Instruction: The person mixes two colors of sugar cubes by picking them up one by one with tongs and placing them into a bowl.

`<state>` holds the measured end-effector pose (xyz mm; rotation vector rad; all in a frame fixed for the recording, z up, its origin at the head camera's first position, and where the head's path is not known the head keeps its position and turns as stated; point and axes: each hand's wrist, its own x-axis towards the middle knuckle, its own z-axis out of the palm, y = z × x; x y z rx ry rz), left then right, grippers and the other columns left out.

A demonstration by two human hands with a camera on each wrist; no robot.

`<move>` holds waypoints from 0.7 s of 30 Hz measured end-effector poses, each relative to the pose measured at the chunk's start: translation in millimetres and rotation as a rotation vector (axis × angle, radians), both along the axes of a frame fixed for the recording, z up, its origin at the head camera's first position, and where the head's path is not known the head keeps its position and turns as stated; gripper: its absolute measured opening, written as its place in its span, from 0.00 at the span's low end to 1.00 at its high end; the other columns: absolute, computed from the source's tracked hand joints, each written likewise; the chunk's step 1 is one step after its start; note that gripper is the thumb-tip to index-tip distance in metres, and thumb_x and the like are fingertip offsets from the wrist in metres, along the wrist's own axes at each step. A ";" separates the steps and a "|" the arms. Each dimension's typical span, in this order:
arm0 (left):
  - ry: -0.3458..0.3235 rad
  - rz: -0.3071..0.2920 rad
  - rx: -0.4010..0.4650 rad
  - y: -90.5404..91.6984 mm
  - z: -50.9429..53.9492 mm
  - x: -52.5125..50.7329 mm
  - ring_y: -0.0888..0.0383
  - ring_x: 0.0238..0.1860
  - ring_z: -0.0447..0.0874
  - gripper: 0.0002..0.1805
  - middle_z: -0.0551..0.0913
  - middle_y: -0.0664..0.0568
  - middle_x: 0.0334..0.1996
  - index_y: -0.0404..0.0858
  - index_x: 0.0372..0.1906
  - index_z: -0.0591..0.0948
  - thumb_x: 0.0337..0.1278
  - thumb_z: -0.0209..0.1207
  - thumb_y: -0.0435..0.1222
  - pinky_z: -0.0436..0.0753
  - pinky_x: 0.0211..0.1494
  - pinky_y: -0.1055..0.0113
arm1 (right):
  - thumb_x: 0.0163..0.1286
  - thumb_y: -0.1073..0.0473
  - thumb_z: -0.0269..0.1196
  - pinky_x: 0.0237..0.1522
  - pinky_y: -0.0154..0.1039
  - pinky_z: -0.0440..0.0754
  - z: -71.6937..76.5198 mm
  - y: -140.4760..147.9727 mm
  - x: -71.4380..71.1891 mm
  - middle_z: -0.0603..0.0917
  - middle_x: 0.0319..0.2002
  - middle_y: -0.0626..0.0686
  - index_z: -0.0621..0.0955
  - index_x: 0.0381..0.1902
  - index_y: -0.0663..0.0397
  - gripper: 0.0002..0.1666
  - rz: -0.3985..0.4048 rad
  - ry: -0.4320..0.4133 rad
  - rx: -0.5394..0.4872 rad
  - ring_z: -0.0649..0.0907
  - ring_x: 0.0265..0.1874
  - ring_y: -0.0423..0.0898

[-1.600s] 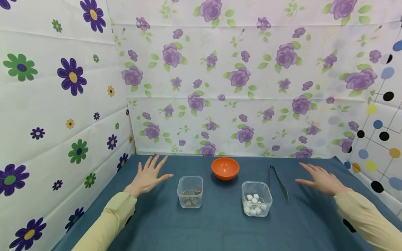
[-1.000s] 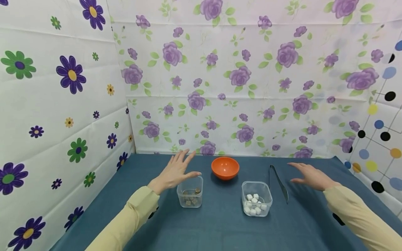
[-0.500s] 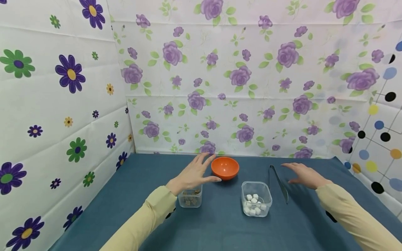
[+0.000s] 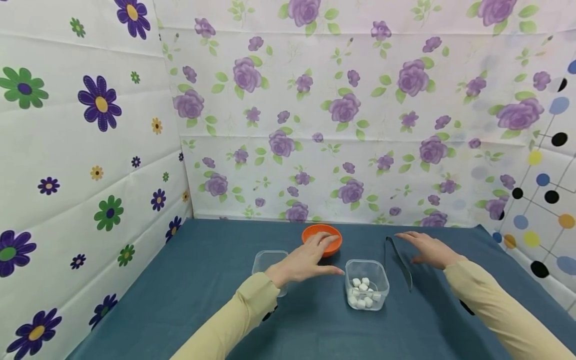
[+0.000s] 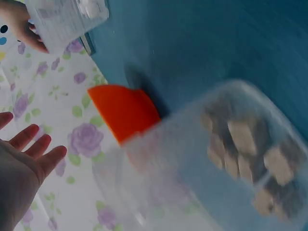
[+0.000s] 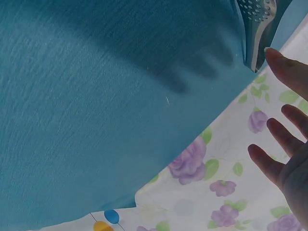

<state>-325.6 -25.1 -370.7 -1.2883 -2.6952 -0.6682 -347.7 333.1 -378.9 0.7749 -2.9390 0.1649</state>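
My left hand (image 4: 306,260) hovers with spread fingers above the table, between the orange bowl (image 4: 316,230) and the right-hand plastic container (image 4: 381,287), which has several white cubes (image 4: 362,286) in it. It holds nothing. Behind its wrist, a second clear container (image 4: 265,260) is partly hidden; the left wrist view shows several brownish cubes (image 5: 248,134) inside. To the right, a pair of metal tongs (image 4: 402,267) with a perforated end lies on the cloth. Close by those tongs floats my right hand (image 4: 429,250), fingers extended, apart from them and holding nothing.
A dark blue cloth (image 4: 315,330) covers the table. Behind it rises a backdrop with purple roses (image 4: 279,100). Flowered fabric (image 4: 67,150) stands on the left and dotted fabric (image 4: 549,215) on the right.
My left hand has travelled right, from left of the brown-cube container past it to in front of the bowl. My right hand has shifted left toward the tongs. The objects stay in place.
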 end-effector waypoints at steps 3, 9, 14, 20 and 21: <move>-0.028 -0.032 0.015 7.8 -6.4 -0.3 0.57 0.61 0.57 0.44 0.56 0.50 0.63 0.47 0.69 0.54 0.49 0.51 0.63 0.66 0.56 0.61 | 0.44 0.69 0.71 0.32 0.53 0.75 -3.4 -1.3 -1.6 0.66 0.56 0.68 0.65 0.61 0.64 0.45 0.010 -0.004 0.004 0.67 0.51 0.68; -0.105 -0.052 0.063 21.1 -19.9 -0.9 0.58 0.60 0.58 0.44 0.57 0.51 0.61 0.45 0.67 0.56 0.48 0.56 0.60 0.64 0.58 0.62 | 0.44 0.70 0.71 0.31 0.52 0.75 -7.1 -1.2 -4.0 0.67 0.56 0.68 0.66 0.61 0.63 0.45 0.012 -0.003 0.015 0.68 0.51 0.67; -0.182 -0.065 0.096 29.9 -26.6 -0.8 0.58 0.59 0.60 0.45 0.58 0.51 0.60 0.44 0.67 0.56 0.46 0.61 0.57 0.65 0.57 0.62 | 0.44 0.71 0.71 0.35 0.55 0.74 -9.7 -1.6 -4.9 0.67 0.56 0.68 0.66 0.61 0.64 0.45 0.023 -0.009 0.012 0.67 0.52 0.67; -0.265 -0.078 0.117 35.6 -33.4 -2.2 0.56 0.61 0.58 0.49 0.56 0.51 0.62 0.43 0.67 0.54 0.42 0.66 0.53 0.64 0.58 0.61 | 0.45 0.74 0.69 0.38 0.56 0.73 -14.8 -8.0 -8.4 0.67 0.57 0.67 0.67 0.62 0.60 0.43 0.060 -0.011 0.030 0.67 0.53 0.66; -0.274 -0.083 0.122 36.1 -34.7 -2.6 0.56 0.61 0.58 0.49 0.56 0.50 0.62 0.43 0.67 0.53 0.42 0.66 0.52 0.64 0.58 0.61 | 0.46 0.75 0.69 0.39 0.57 0.73 -15.6 -9.4 -9.1 0.66 0.57 0.67 0.68 0.61 0.60 0.43 0.061 -0.020 0.026 0.66 0.53 0.66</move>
